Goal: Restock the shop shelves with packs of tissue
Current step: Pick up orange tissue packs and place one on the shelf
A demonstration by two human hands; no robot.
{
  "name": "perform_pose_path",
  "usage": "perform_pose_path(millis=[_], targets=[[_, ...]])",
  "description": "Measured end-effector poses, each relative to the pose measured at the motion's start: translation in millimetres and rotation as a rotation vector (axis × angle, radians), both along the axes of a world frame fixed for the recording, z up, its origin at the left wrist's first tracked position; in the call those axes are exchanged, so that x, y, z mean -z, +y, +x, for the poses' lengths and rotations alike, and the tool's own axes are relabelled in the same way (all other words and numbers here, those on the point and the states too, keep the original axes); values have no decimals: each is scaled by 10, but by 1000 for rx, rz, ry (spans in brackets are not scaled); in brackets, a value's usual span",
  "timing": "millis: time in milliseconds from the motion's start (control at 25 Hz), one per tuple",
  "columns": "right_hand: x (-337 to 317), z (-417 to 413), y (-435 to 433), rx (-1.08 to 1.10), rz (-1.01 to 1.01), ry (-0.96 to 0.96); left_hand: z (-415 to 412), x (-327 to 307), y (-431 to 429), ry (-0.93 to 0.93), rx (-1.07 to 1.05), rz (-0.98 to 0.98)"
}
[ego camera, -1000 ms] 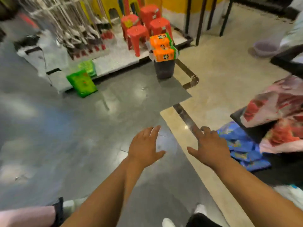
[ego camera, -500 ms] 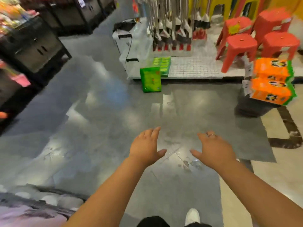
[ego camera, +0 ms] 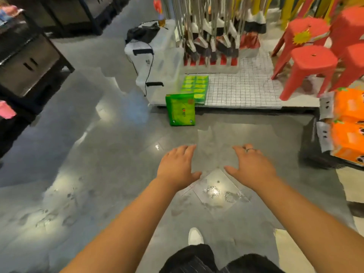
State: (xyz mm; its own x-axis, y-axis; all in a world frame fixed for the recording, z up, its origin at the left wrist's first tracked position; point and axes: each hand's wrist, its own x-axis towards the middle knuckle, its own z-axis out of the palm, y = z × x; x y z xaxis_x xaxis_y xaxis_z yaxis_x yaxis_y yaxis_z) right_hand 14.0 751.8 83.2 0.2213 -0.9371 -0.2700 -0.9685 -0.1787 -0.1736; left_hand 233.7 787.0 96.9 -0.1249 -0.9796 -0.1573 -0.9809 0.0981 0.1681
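1. The left hand (ego camera: 177,168) and right hand (ego camera: 252,168) reach forward, palms down, above the polished grey floor (ego camera: 98,154). The left fingers (ego camera: 185,149) are straight and close together; the right fingers (ego camera: 242,149) are loosely spread, one wearing a thin ring (ego camera: 249,149). Neither hand holds anything.
2. The green plastic-wrapped pack of tissue (ego camera: 180,109) stands upright on the floor well ahead of the left fingers, at the front edge of a low white grid-patterned platform (ego camera: 246,91). Just behind it, a stack of further green tissue packs (ego camera: 195,88) lies on the platform's corner.
3. A clear plastic storage box with black latches (ego camera: 157,62) sits at the platform's left end; its contents cannot be told. To the right, two orange packs (ego camera: 348,123) are stacked on a dark bin (ego camera: 311,154).
4. Bare floor lies between the fingers and the standing pack. A dark shelving unit (ego camera: 29,62) borders the aisle on the left. Red plastic stools (ego camera: 311,64) and a rack of brooms (ego camera: 212,36) fill the platform behind.
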Motion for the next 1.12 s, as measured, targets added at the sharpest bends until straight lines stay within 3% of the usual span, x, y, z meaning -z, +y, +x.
perform_pose_path(millis=[200,520,880,1120], targets=[[-44,-560,-1151,182,7,-30,-600,-20,-1596,-28,186,25],[142,-2485,-2885,418,38,15,-2692,214,-3822,-36,473,59],[523,-4156,-3995,806,117,37,-4862,573,-5734,2,888,143],[821,-4999,-4486,1090,107,-57,-6023,941,-6650,24,1135,174]])
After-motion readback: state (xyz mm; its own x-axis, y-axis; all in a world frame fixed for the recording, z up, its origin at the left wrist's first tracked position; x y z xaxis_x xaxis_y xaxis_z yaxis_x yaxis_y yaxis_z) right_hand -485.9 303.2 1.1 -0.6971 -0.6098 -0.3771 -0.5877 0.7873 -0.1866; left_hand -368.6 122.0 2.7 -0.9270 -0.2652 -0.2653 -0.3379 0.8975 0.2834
